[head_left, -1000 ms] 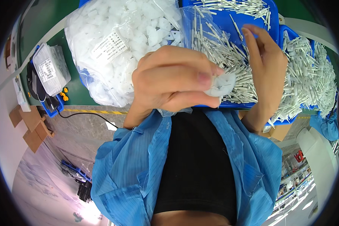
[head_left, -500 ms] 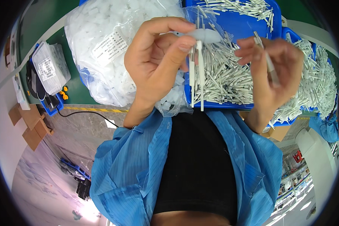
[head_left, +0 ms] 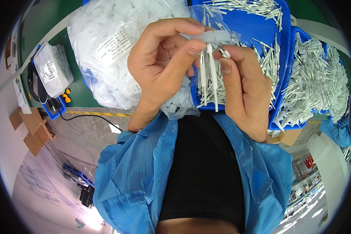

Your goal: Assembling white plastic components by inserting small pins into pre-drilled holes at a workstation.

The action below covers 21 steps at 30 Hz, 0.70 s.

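Between its thumb and fingers, my left hand (head_left: 160,62) pinches a translucent white plastic strip (head_left: 215,36). Slim white rods (head_left: 213,80) hang upright below the strip, their upper ends close against it; how they are fastened cannot be made out. My right hand (head_left: 247,84) is closed just to the right of them, thumb against forefinger. It holds a thin white rod (head_left: 225,54) whose end pokes out near the strip; the fingers cover most of it. Behind both hands, a blue bin (head_left: 241,29) contains many white rods with metallic parts.
A large clear bag (head_left: 101,50) of white plastic pieces lies on the left. On the right, another blue bin (head_left: 293,43) is heaped with rods and white pieces. A labelled stack of clear trays (head_left: 52,70) stands at far left, near small yellow parts (head_left: 67,96).
My right hand has moved left with its rod, up to the rods under the strip. My left hand has stayed nearly still; the hanging rods have swung slightly right.
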Each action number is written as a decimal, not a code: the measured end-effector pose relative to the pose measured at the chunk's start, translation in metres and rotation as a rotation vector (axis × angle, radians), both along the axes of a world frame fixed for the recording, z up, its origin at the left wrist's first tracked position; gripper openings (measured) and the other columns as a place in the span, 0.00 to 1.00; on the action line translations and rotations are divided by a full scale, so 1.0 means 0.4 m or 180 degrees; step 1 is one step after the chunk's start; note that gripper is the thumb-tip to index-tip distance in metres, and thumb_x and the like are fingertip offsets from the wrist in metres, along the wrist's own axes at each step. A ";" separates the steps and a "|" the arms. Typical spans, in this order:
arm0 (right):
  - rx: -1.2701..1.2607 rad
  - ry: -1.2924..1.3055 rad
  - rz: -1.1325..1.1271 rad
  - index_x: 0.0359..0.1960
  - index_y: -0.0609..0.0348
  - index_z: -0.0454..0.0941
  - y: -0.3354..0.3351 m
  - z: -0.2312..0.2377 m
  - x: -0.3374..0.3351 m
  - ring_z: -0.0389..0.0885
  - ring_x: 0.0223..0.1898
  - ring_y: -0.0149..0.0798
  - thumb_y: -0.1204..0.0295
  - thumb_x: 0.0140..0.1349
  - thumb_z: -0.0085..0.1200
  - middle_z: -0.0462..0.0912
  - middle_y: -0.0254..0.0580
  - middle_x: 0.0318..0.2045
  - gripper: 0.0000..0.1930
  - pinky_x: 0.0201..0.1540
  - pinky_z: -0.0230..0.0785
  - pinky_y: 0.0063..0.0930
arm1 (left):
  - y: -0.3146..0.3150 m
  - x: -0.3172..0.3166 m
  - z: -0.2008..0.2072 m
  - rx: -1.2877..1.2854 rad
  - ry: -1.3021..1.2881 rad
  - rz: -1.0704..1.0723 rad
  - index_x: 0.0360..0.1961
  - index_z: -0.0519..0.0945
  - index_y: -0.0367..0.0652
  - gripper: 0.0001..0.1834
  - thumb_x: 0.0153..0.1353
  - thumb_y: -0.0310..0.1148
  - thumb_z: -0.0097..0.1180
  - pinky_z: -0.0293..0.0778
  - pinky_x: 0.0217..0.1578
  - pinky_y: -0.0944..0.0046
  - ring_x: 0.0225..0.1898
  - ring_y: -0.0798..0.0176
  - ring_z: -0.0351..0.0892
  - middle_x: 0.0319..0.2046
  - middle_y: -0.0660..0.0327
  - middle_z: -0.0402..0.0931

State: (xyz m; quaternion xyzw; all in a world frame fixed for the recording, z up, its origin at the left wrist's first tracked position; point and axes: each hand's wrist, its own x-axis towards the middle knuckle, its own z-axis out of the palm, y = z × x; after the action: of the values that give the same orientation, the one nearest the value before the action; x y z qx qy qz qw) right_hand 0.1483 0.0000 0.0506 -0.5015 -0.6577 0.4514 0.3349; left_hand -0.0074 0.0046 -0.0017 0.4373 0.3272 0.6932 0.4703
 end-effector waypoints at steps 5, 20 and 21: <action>-0.0054 0.0004 -0.0107 0.42 0.62 0.75 0.001 -0.006 0.011 0.76 0.17 0.29 0.77 0.65 0.53 0.79 0.40 0.20 0.05 0.20 0.66 0.21 | 0.010 -0.005 -0.021 0.0404 0.0692 0.0137 0.44 0.73 0.32 0.09 0.66 0.28 0.54 0.74 0.20 0.70 0.22 0.63 0.79 0.37 0.45 0.78; 0.1685 -0.0518 -0.0131 0.38 0.64 0.76 -0.002 -0.029 0.008 0.81 0.21 0.37 0.77 0.57 0.63 0.82 0.42 0.27 0.10 0.22 0.72 0.25 | -0.006 -0.002 -0.007 0.0236 0.0715 0.0106 0.43 0.75 0.31 0.09 0.65 0.27 0.55 0.80 0.29 0.65 0.29 0.58 0.83 0.36 0.47 0.79; 0.1470 -0.0633 -0.0150 0.38 0.65 0.76 -0.001 -0.028 0.006 0.81 0.22 0.37 0.77 0.57 0.63 0.82 0.42 0.27 0.10 0.23 0.72 0.25 | -0.006 -0.001 -0.007 0.0160 0.0674 0.0119 0.43 0.75 0.31 0.09 0.65 0.27 0.54 0.80 0.29 0.65 0.29 0.59 0.83 0.36 0.47 0.79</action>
State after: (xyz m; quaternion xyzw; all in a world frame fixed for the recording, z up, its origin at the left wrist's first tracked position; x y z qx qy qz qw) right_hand 0.1507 -0.0004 0.0395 -0.4688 -0.7612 0.2297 0.3847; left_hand -0.0078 0.0024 -0.0044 0.5136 0.3656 0.6597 0.4090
